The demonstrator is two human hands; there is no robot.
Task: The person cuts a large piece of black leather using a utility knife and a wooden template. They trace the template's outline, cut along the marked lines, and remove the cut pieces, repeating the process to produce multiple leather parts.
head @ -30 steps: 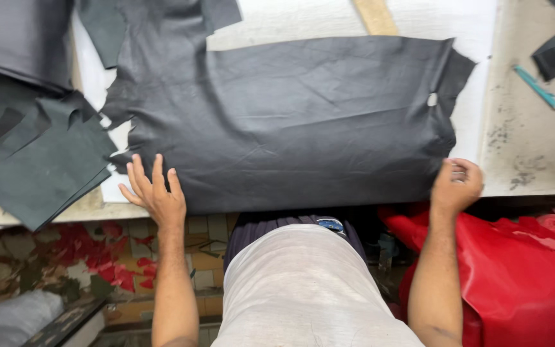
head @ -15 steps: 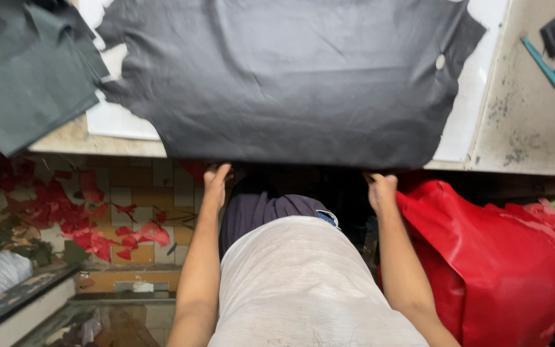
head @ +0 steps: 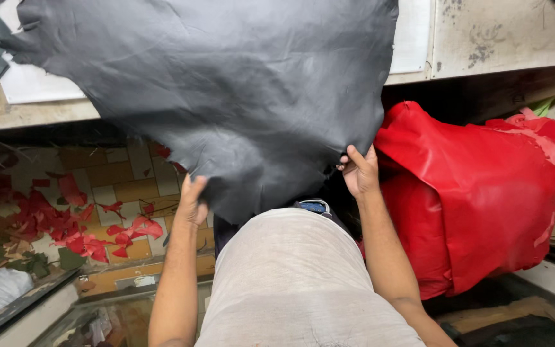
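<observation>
i count one black leather sheet (head: 226, 96) hanging over the table edge (head: 33, 115), my left hand (head: 192, 204) and right hand (head: 359, 172) both clasping it.

Leather sheet (head: 226, 96) draped over table edge (head: 33, 112), upper centre of frame.
Left hand (head: 192, 202) and right hand (head: 359, 172) at its lower edge; bag (head: 476, 193) at right; scraps (head: 65, 218) on floor, lower left.

A matt, softly creased black leather hide (head: 226, 90) is seen; a glossy, smooth red leather sheet (head: 483, 193) and a rough, stained wooden tabletop (head: 502, 32) are shown.
</observation>
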